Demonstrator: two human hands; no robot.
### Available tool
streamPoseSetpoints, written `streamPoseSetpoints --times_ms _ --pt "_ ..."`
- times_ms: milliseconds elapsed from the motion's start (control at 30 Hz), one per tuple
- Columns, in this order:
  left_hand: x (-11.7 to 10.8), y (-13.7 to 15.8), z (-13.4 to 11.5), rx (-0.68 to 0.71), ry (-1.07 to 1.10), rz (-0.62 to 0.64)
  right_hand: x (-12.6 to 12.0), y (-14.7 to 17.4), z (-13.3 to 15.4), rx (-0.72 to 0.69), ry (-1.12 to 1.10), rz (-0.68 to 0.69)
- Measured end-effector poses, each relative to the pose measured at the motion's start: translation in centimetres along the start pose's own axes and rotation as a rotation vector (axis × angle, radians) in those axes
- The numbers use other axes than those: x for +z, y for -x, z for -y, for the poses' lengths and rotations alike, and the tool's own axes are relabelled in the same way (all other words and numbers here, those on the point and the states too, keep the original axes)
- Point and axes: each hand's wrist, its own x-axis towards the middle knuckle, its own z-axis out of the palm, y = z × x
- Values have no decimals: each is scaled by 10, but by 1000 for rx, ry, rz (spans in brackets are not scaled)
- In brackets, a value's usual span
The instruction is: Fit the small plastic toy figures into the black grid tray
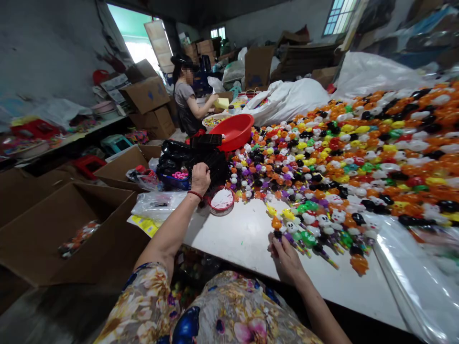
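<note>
My left hand (201,177) reaches out over the table's left part, fingers curled down at a stack of black plastic pieces (217,165). What its fingertips grip is hidden. Just right of that wrist stands a small red basket (222,205) holding white paper slips (221,198). Low over the table's front, my right hand (287,253) is closed around a stick-like toy with an orange pumpkin-like head (276,222); the hand covers its lower part. Beside it lie several similar toys with skull-like white heads (323,220) and green heads (308,238).
A large heap of coloured plastic toys (322,153) covers the table's right side. Clear plastic bags (412,277) lie front right. A red basin (234,131) stands behind the black stack. Open cardboard boxes (71,229) stand left. Another person (188,100) works at the far end.
</note>
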Motion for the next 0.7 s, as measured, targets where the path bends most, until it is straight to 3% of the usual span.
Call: streamPoseSetpoints --times_ms 233,333,567,700 --pt "-12 -6 9 -57 87 -70 5 1 -4 -9 -133 -69" --pt "-13 0 9 -73 3 5 4 3 -6 -37 -47 -66" --pt "-14 13 -15 -66 -252 151 -1 11 -4 -211 396 -87" --pt "-17 12 -33 45 -322 372 -1 12 -5 -258 474 -66"
